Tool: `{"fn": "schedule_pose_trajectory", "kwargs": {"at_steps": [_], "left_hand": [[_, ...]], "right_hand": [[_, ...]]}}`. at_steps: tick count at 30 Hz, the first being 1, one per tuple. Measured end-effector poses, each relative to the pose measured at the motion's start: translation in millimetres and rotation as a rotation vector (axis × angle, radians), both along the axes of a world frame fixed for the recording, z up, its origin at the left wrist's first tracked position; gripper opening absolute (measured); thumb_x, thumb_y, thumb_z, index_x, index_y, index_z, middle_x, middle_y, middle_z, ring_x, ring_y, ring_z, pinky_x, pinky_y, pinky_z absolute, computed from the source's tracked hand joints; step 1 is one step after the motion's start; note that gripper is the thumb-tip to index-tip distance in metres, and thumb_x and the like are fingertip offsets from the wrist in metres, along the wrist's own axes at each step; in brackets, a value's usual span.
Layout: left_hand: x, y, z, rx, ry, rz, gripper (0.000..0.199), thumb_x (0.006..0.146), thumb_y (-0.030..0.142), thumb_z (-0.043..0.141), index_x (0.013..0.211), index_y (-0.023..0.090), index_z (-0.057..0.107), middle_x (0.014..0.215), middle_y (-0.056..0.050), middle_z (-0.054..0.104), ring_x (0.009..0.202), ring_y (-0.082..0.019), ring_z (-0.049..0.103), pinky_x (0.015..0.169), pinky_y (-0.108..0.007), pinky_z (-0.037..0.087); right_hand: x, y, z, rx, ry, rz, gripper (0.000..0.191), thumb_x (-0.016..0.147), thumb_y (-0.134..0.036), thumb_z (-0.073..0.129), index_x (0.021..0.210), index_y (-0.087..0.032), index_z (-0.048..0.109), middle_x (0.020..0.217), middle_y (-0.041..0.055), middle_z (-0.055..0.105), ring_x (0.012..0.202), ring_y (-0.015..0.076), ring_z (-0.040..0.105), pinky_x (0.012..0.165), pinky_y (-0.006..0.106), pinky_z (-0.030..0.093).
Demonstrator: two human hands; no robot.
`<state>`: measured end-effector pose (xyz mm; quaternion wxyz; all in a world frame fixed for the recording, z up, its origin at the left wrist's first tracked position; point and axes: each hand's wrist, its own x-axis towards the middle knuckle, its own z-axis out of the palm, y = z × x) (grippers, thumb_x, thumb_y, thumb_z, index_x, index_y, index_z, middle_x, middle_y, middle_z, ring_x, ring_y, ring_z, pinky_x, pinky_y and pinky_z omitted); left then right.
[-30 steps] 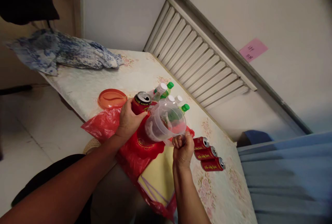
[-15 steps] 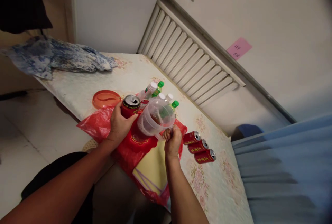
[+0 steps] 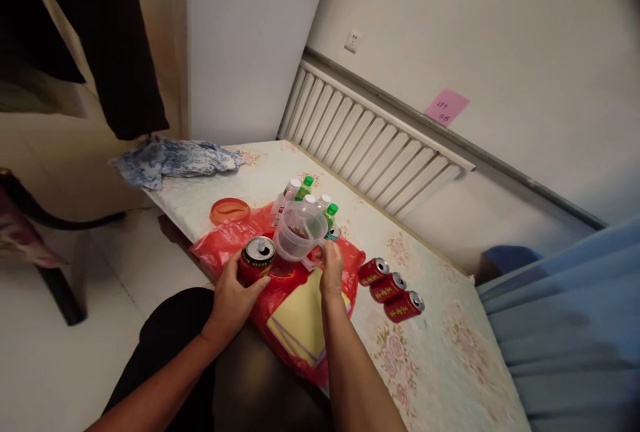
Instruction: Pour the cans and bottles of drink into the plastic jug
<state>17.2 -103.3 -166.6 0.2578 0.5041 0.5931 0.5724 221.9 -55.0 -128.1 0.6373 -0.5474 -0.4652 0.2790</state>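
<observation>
My left hand (image 3: pixel 233 295) is wrapped round a red and black drink can (image 3: pixel 257 262) with its top opened, held upright near my body. In my right hand (image 3: pixel 331 269) is the handle of a clear plastic measuring jug (image 3: pixel 295 242), with some dark liquid visible inside. The jug is just beyond the can, above a red plastic bag (image 3: pixel 220 242) spread on the table. Behind the jug stand several bottles, among them a green-capped bottle (image 3: pixel 305 189) and a white-capped bottle (image 3: pixel 287 199). A yellow folded cloth or sheet (image 3: pixel 297 319) lies on the bag.
Three red cans (image 3: pixel 387 289) lie in a row on the flowered tablecloth (image 3: pixel 435 352), right of my right hand. An orange lid (image 3: pixel 229 211) and a blue-white cloth (image 3: pixel 187 159) are at the left. Past the table are a radiator (image 3: pixel 365 132) and a blue curtain (image 3: pixel 575 325).
The can in my left hand has moved lower and nearer to me, apart from the jug's rim. My right hand still holds the jug. The camera view has shifted.
</observation>
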Motion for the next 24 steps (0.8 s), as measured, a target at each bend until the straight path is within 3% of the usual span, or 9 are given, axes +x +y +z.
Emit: {"fn": "schedule_pose_trajectory", "kwargs": {"at_steps": [3, 6, 11, 15, 19, 24], "left_hand": [[9, -20, -0.2, -0.036, -0.011, -0.079, 0.068, 0.064, 0.038, 0.074, 0.126, 0.018, 0.053, 0.125, -0.012, 0.065, 0.116, -0.032, 0.062, 0.104, -0.047, 0.047], [22, -34, -0.7, -0.059, -0.032, -0.178, 0.068, 0.063, 0.037, 0.074, 0.125, 0.017, 0.054, 0.125, -0.012, 0.066, 0.115, -0.031, 0.062, 0.104, -0.047, 0.047], [58, -52, -5.6, -0.077, -0.076, -0.359, 0.070, 0.060, 0.030, 0.074, 0.125, 0.015, 0.053, 0.123, -0.014, 0.066, 0.114, -0.032, 0.062, 0.103, -0.049, 0.047], [89, -70, -13.0, -0.053, -0.075, -0.518, 0.067, 0.058, 0.025, 0.075, 0.122, 0.017, 0.055, 0.122, -0.011, 0.067, 0.116, -0.032, 0.062, 0.103, -0.047, 0.048], [112, -85, -19.9, -0.036, -0.054, -0.661, 0.066, 0.060, 0.024, 0.073, 0.123, 0.016, 0.055, 0.122, -0.012, 0.067, 0.116, -0.031, 0.062, 0.103, -0.046, 0.048], [131, -97, -24.6, -0.055, -0.033, -0.823, 0.064, 0.062, 0.021, 0.068, 0.124, 0.016, 0.054, 0.124, -0.010, 0.066, 0.117, -0.029, 0.061, 0.104, -0.042, 0.048]], "right_hand": [[13, -22, -4.4, -0.004, 0.003, -0.083, 0.037, 0.085, -0.053, 0.055, 0.097, -0.019, 0.063, 0.093, 0.0031, 0.066, 0.086, 0.0177, 0.059, 0.078, 0.029, 0.046], [24, -58, -16.9, -0.089, 0.012, -0.090, 0.049, 0.078, -0.050, 0.066, 0.115, -0.018, 0.063, 0.101, 0.0065, 0.068, 0.093, 0.0208, 0.063, 0.085, 0.033, 0.048], [27, -125, -35.3, -0.177, 0.146, 0.172, 0.066, 0.063, -0.037, 0.081, 0.123, -0.018, 0.062, 0.107, 0.0098, 0.071, 0.103, 0.0267, 0.066, 0.088, 0.039, 0.054], [29, -162, -31.2, -0.198, 0.206, 0.341, 0.074, 0.062, -0.027, 0.082, 0.131, -0.021, 0.058, 0.127, 0.0091, 0.067, 0.118, 0.0290, 0.063, 0.098, 0.042, 0.052], [42, -183, -24.6, -0.169, 0.186, 0.348, 0.068, 0.063, -0.020, 0.079, 0.128, -0.021, 0.061, 0.126, 0.0052, 0.068, 0.119, 0.0271, 0.062, 0.105, 0.041, 0.047], [62, -203, -32.0, -0.226, 0.078, 0.236, 0.062, 0.061, -0.015, 0.075, 0.122, -0.019, 0.065, 0.114, 0.0031, 0.073, 0.108, 0.0257, 0.066, 0.098, 0.038, 0.051]]}}
